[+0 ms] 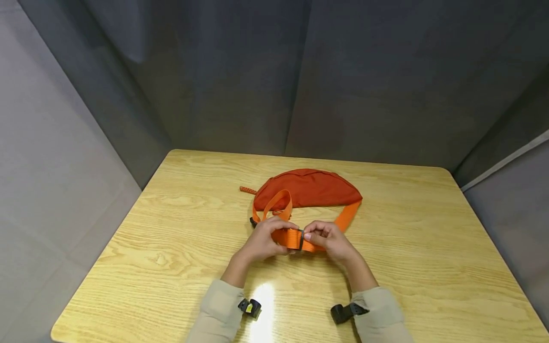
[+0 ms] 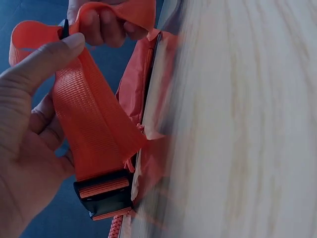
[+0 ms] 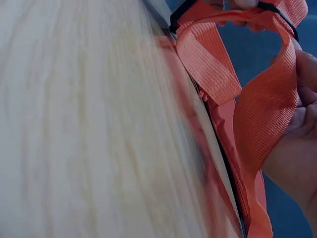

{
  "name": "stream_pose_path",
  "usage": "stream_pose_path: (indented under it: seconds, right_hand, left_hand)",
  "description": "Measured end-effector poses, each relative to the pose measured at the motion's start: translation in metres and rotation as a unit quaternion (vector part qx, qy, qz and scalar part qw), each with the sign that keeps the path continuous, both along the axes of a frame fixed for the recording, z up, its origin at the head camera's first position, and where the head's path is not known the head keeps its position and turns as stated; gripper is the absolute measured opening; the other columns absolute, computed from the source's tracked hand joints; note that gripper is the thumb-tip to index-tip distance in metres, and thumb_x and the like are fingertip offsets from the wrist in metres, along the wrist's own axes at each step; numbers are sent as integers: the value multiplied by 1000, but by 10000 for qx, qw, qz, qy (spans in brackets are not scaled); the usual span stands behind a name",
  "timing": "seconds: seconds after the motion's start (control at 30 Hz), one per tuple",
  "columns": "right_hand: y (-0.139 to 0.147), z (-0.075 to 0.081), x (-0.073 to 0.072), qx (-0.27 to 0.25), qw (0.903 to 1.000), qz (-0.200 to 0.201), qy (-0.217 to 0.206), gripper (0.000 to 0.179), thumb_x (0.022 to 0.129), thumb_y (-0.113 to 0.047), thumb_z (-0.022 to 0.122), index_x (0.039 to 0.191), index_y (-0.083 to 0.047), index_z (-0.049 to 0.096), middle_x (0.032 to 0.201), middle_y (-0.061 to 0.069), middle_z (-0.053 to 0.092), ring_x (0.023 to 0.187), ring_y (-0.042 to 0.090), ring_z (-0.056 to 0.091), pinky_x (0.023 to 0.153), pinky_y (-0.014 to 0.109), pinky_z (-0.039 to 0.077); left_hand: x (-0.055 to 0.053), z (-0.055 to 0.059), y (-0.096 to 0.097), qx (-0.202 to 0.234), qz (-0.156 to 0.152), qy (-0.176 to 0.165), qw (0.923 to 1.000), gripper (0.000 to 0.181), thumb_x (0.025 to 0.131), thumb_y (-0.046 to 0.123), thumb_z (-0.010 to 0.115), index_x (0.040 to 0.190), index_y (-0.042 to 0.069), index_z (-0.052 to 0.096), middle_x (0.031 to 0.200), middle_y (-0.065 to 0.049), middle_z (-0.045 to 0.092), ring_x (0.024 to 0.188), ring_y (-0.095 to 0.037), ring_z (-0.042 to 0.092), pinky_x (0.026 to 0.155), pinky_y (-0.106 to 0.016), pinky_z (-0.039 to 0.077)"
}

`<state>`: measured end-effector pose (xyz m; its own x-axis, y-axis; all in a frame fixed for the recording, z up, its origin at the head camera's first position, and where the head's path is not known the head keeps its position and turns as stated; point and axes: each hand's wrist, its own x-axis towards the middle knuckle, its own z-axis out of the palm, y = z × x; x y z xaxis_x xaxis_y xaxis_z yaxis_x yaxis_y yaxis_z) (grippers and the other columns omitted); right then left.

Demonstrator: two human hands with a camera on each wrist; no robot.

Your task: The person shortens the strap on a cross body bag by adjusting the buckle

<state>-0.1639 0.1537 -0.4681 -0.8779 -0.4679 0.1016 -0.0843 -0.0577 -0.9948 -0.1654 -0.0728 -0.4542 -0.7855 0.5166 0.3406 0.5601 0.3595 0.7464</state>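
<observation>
A red waist bag (image 1: 306, 188) lies flat on the table, its orange webbing strap (image 2: 94, 119) looped toward me. My left hand (image 1: 261, 240) holds a folded part of the strap between thumb and fingers, beside a black strap slider (image 1: 301, 239). From the other side my right hand (image 1: 332, 240) pinches the strap right at the slider. Both hands are close together, in front of the bag. A black buckle (image 2: 106, 196) hangs on the strap below my left hand in the left wrist view. Part of the slider is hidden behind the left thumb there.
The bag rests on a light wooden table (image 1: 171, 247), with a patterned cord pull (image 1: 247, 190) sticking out at its left end. Dark grey curtain (image 1: 231, 81) stands behind the table's far edge. Light panels rise at both sides.
</observation>
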Motion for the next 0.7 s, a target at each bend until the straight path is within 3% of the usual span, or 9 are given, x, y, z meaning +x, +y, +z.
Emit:
stream_pose_path:
  seconds: [0.1, 0.27, 0.37, 0.5, 0.7]
  right_hand:
    - [3, 1, 0, 340, 9994, -69, 45, 16, 90, -3, 59, 100, 10, 61, 86, 8, 62, 71, 14, 53, 61, 25, 45]
    - [13, 18, 6, 1079, 9941, -68, 114, 27, 90, -3, 59, 114, 11, 58, 102, 22, 61, 84, 20, 59, 70, 35, 50]
    - [18, 14, 5, 1337, 9909, -80, 130, 25, 90, -3, 60, 111, 9, 61, 97, 20, 62, 80, 22, 58, 67, 39, 50]
    - [20, 3, 2, 1354, 9904, -195, 176, 17, 88, -6, 63, 101, 5, 65, 87, 14, 62, 71, 23, 54, 60, 35, 47]
    - [17, -3, 1, 1048, 9940, -279, 166, 15, 89, -6, 62, 96, 7, 63, 84, 13, 61, 68, 19, 53, 59, 33, 46]
  left_hand:
    - [1, 1, 0, -7, 72, -58, 10000, 53, 60, 9, 87, 109, 14, 68, 104, 5, 62, 94, -11, 53, 82, -30, 43]
    - [2, 1, -2, 91, 160, -255, 9995, 54, 61, 5, 87, 111, 12, 66, 105, 4, 62, 93, -10, 55, 82, -29, 45]
    - [3, 1, -3, 142, 184, -315, 9992, 54, 61, 2, 85, 110, 11, 66, 104, 2, 62, 93, -11, 56, 81, -28, 46]
    - [2, 2, -3, 177, 163, -181, 9995, 50, 62, 1, 84, 108, 11, 67, 102, 3, 63, 93, -11, 56, 80, -28, 46]
    - [1, 2, -2, 122, 154, 65, 9998, 49, 61, 8, 87, 106, 13, 69, 101, 5, 64, 92, -10, 55, 79, -29, 45]
